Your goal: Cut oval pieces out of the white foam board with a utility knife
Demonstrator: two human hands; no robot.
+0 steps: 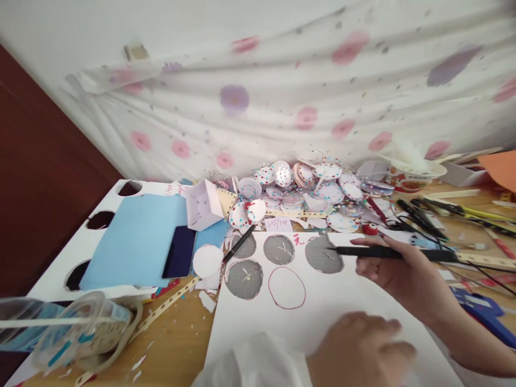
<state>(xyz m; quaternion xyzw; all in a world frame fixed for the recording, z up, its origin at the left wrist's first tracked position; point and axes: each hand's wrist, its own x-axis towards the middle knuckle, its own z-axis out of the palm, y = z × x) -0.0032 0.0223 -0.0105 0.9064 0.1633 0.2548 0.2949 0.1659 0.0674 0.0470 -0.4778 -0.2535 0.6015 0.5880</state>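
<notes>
My right hand (397, 274) grips a slim black craft knife (373, 251), its thin tip pointing left over a round hole (322, 258) in a white paper sheet (258, 333). Blurred, my left hand (360, 349) hovers over or lies on the sheet's near part, fingers loosely apart with nothing seen in them. More round cut-outs show grey beneath, and a red-outlined circle (287, 288) is drawn on the paper. A red character is written beside the holes. Left of the sheet lie a black pen (238, 243) and a white paper disc (207, 261).
A heap of dotted paper discs (290, 185) lines the back, beside an open white box (203, 204). Leftward are blue paper (137, 236), a dark phone (179, 251) and clear containers (84, 333). A noodle bowl (415, 174), yellow cutter (463, 209) and blue tool (484, 312) sit right.
</notes>
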